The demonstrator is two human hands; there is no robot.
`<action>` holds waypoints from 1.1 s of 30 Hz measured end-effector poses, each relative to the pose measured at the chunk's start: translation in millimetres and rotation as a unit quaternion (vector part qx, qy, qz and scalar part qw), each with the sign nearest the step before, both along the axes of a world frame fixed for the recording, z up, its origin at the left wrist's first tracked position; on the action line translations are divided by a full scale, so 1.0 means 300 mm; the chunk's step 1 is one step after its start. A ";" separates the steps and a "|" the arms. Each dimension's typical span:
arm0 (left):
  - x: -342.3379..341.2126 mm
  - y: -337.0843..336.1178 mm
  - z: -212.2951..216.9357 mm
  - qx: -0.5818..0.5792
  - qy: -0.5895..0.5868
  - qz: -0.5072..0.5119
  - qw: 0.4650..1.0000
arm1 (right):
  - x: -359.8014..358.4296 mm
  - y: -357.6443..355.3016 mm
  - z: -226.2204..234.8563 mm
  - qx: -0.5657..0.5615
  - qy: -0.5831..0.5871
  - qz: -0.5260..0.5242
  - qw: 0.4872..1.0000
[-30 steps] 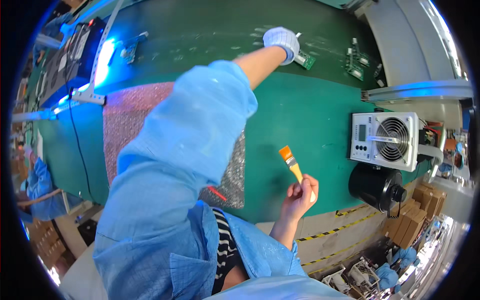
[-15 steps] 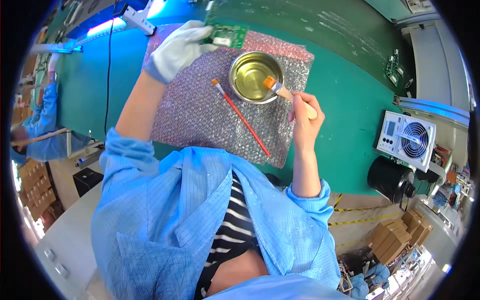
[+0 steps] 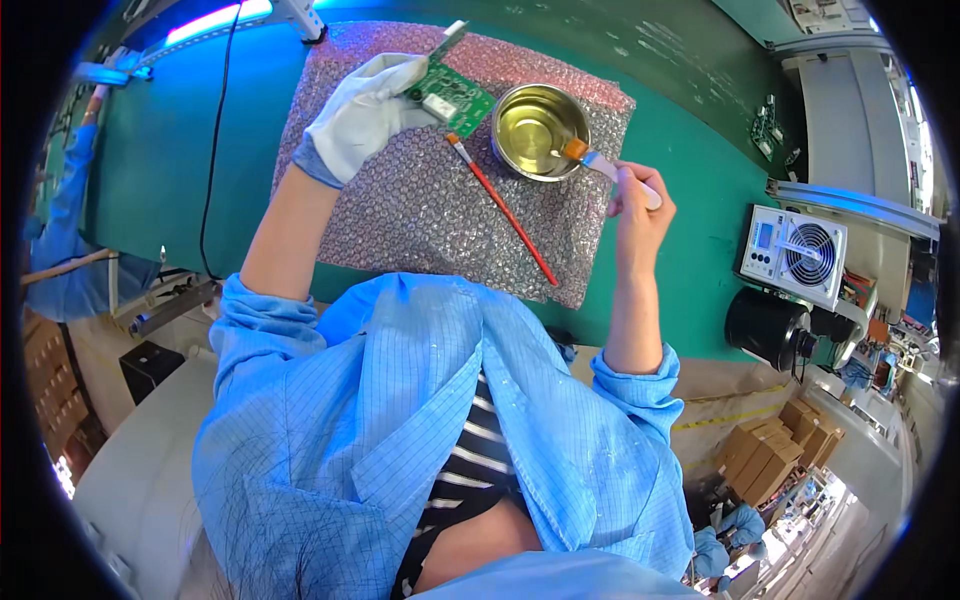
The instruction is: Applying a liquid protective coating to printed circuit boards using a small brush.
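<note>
In a white glove, my left hand [image 3: 365, 118] is closed on the edge of a green circuit board [image 3: 462, 100], held tilted over the bubble wrap. My bare right hand [image 3: 640, 203] grips the pale handle of a flat paintbrush [image 3: 590, 160]. Its orange bristles are at the right rim of a round metal bowl [image 3: 541, 91]; whether they touch it I cannot tell. Yellowish clear liquid [image 3: 530, 135] lies in the bowl. A thin red-handled brush [image 3: 505, 212] rests between my hands on the bubble wrap [image 3: 400, 220], bristles toward the board.
The bubble wrap covers part of a green table mat [image 3: 690, 240]. A white box with a fan [image 3: 795, 255] and a black cylinder [image 3: 765, 328] stand at the right. Other circuit boards [image 3: 768, 130] lie at the far right. A black cable [image 3: 218, 130] crosses the left side.
The circuit board has come nearer in my left hand, turned to show more of its face. My right hand and the paintbrush have shifted right, with the bristles now by the bowl's right rim.
</note>
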State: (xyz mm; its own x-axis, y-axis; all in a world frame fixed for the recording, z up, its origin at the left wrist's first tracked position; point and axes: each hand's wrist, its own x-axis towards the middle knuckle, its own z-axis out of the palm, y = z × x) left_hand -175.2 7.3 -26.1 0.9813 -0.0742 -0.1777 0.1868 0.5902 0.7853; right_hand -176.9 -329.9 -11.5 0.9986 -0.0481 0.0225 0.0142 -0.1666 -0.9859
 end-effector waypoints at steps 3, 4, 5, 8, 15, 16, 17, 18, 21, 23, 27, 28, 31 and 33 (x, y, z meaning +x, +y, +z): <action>0.035 -0.037 0.010 -0.021 -0.060 -0.063 0.996 | 0.006 -0.044 0.057 -0.006 0.011 0.008 1.000; 0.049 -0.043 -0.001 -0.022 -0.060 -0.064 0.996 | 0.006 -0.057 0.071 -0.015 0.018 0.012 1.000; 0.062 -0.049 -0.015 0.024 -0.112 -0.072 0.991 | 0.004 -0.066 0.085 -0.017 0.019 0.011 1.000; 0.108 -0.056 -0.019 0.128 -0.174 -0.106 0.971 | -0.002 -0.087 0.121 -0.017 0.008 0.007 1.000; 0.139 -0.120 0.020 0.272 -0.226 -0.159 0.922 | -0.013 -0.041 0.223 -0.026 -0.038 0.090 0.995; 0.136 -0.128 0.033 0.282 -0.217 -0.164 0.920 | -0.011 -0.031 0.234 -0.049 -0.040 0.123 0.990; 0.145 -0.135 0.043 0.403 -0.373 -0.137 0.825 | -0.005 -0.028 0.239 -0.049 -0.039 0.122 0.991; 0.141 -0.142 0.057 0.402 -0.373 -0.138 0.825 | 0.006 -0.024 0.240 -0.070 -0.071 0.163 0.981; 0.128 -0.164 0.092 0.260 -0.125 -0.195 0.937 | 0.038 0.000 0.247 -0.108 -0.127 0.230 0.959; 0.132 -0.165 0.080 0.297 -0.196 -0.197 0.913 | 0.051 0.019 0.246 -0.124 -0.151 0.257 0.946; 0.110 -0.195 0.128 0.248 -0.071 -0.202 0.945 | 0.074 0.047 0.225 -0.168 -0.170 0.293 0.926; 0.109 -0.200 0.135 0.245 -0.061 -0.203 0.946 | 0.078 0.052 0.218 -0.184 -0.182 0.300 0.918; 0.104 -0.212 0.156 0.254 -0.052 -0.201 0.945 | 0.069 0.062 0.205 -0.162 -0.125 0.265 0.942; 0.098 -0.222 0.159 0.264 -0.053 -0.199 0.942 | 0.059 0.061 0.196 -0.140 -0.093 0.237 0.957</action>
